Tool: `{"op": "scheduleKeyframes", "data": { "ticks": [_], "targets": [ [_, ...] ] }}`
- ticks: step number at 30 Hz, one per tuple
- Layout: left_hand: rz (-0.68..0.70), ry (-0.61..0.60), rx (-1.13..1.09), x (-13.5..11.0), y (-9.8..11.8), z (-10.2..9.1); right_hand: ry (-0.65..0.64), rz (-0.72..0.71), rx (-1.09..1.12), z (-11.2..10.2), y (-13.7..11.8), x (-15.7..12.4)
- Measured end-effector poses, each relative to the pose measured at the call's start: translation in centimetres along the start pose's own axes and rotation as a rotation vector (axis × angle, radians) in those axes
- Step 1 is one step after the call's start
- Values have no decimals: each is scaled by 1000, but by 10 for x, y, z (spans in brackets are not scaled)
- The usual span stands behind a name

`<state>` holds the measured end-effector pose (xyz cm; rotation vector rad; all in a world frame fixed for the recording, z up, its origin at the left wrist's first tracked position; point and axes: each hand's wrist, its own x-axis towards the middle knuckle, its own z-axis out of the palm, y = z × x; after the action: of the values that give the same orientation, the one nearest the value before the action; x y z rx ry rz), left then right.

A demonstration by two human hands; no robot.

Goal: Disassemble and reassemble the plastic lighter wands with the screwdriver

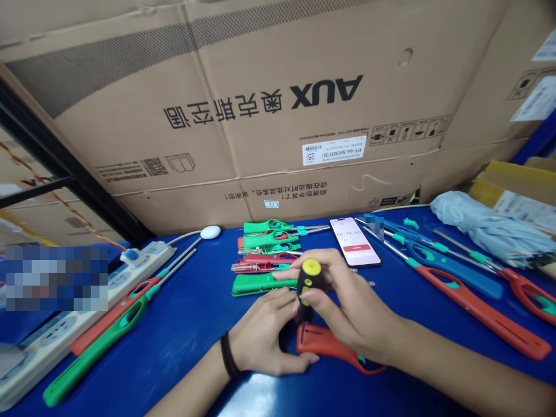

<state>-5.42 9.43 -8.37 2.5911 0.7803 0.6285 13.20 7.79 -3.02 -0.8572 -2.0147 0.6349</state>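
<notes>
My right hand is closed round a black screwdriver with a yellow cap, held upright with its tip down on a red lighter body. My left hand presses on the left end of that red lighter body, fingers curled against it, on the blue table. Just behind the hands lies a stack of green and red lighter halves.
A phone with a lit screen lies behind the hands. Long red and blue lighters lie to the right, a red and a green one to the left by a white power strip. Cardboard boxes wall the back. A light blue folded cloth lies at the right.
</notes>
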Motion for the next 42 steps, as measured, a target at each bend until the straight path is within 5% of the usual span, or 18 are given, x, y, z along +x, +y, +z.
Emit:
{"op": "scheduleKeyframes", "data": {
  "ticks": [12,28,32,42],
  "targets": [
    [3,26,-52,1,-3,2,-14,-40,-121,4,-2,1],
    [8,44,-2,3,-4,10,-57,-36,-6,8,5,-6],
    [-9,41,-20,4,-3,9,-24,-46,120,7,-2,-10],
    [75,75,-65,0,-6,9,-99,393,875,22,-7,-22]
  ]
}}
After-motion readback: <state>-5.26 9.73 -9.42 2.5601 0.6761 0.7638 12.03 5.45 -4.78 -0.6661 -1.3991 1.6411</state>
